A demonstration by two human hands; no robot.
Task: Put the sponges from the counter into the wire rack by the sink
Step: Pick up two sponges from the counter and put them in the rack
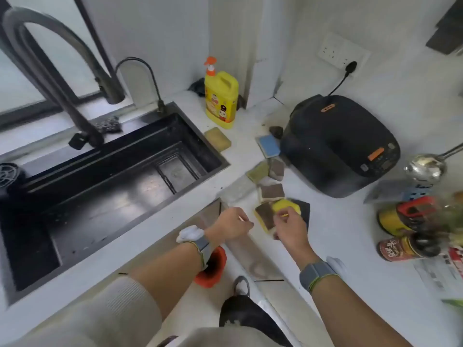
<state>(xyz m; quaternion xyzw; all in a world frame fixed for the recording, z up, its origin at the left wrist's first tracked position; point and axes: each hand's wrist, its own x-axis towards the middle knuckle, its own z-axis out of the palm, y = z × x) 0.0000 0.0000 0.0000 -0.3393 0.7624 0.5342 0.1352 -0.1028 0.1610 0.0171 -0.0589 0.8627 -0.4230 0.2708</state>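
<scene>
White counter (338, 221) by black sink (125, 176); right hand (292, 229) fingers clamped on yellow sponge (285, 206), left hand (231, 225) fingers together, label writing unreadable.

Matt black sink (200, 136) at nine o'clock; glossy yellow plastic bottle (220, 101) at twelve; shiny metal ladle (426, 167) at three; pale, smooth counter (338, 221).

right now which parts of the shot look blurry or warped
Head view: the sauce bottles at the right edge are motion-smeared; the faucet and the sink rim bow from the wide lens; the sponges mid-counter and both hands read fairly sharp.
</scene>
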